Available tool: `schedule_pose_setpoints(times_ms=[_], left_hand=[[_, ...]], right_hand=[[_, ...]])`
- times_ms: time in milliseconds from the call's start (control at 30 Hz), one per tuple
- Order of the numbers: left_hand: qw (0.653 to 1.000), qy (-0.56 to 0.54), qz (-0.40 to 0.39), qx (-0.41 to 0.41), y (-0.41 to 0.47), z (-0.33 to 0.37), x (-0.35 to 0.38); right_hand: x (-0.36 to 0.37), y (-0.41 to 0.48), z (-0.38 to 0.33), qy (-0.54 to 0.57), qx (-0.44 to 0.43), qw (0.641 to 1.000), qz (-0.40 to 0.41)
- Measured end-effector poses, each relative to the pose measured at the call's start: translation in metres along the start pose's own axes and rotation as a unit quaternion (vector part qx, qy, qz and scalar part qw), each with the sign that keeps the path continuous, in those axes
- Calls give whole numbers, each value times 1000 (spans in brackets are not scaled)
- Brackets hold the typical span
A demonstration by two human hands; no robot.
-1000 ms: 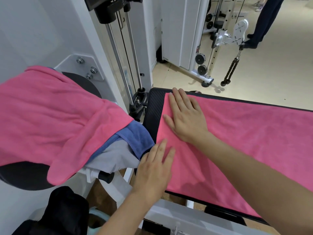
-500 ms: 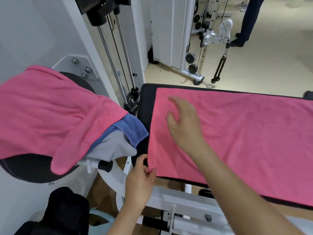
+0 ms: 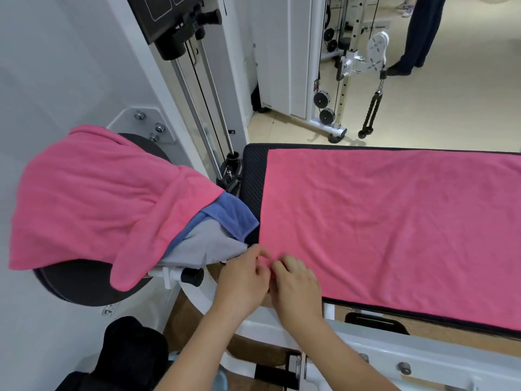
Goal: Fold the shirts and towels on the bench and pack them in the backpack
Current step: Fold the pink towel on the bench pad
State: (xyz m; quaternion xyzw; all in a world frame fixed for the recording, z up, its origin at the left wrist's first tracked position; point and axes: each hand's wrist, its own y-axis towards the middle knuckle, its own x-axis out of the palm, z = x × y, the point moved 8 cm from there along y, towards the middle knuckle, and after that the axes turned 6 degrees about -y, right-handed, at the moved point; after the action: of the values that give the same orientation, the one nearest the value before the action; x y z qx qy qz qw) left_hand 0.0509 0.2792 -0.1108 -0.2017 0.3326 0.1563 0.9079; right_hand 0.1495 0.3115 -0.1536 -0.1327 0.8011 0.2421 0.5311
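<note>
A pink towel [image 3: 394,221] lies spread flat along the black bench [image 3: 252,176]. My left hand [image 3: 242,280] and my right hand [image 3: 296,283] sit side by side at the towel's near left corner, and both pinch its edge. A second pink towel [image 3: 93,198] is draped over a round black pad on the left, on top of a blue cloth [image 3: 231,213] and a grey cloth [image 3: 208,246]. A black bag-like shape [image 3: 127,354] sits at the bottom left; whether it is the backpack I cannot tell.
A white weight machine with steel guide rods [image 3: 197,103] stands just behind the bench's left end. A cable pulley with a rope handle [image 3: 372,108] stands on the floor beyond. A person's legs [image 3: 417,35] are at the far top right.
My right hand left the middle of the towel and came down to the near left corner beside my left hand. Both now pinch that corner. The view has shifted slightly.
</note>
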Motion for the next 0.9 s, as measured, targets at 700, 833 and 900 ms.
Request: schedule_pose_setpoints(times_ms=[700,833,900], left_hand=[[962,158,196,103,173,105,-56],[950,218,188,117,169,121,-52],[944,248,181,122,166,126,-48]], right_hand=[[1,-6,37,234,-72,969,-32],[2,-7,39,258,-28,964,-49],[0,1,42,301,40,945,-123]])
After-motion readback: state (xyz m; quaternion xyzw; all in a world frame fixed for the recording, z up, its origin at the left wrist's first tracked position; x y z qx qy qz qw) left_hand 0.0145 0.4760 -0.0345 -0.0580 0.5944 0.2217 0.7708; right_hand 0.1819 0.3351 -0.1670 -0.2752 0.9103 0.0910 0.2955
